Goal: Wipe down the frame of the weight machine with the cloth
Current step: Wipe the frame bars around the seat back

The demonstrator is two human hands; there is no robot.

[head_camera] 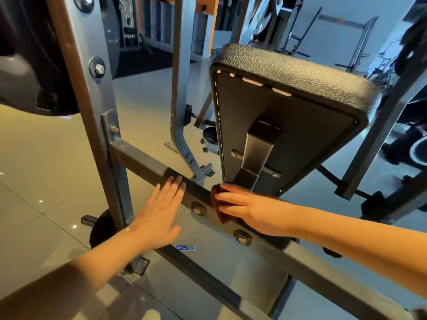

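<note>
Your right hand (249, 210) only presses the cloth (216, 192) on the frame (143, 158), grip wide. The bolt (198, 209) beside your grip could snag it loose.

cloth (218, 205) on crossbar (147, 165) | pad (288, 116) behind | upright (92, 93) left

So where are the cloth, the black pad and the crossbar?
cloth (216, 192): head view, brown fold at its upper edge.
black pad (300, 75): head view, textured top edge.
crossbar (143, 161): head view, bare face near the upright.
</note>
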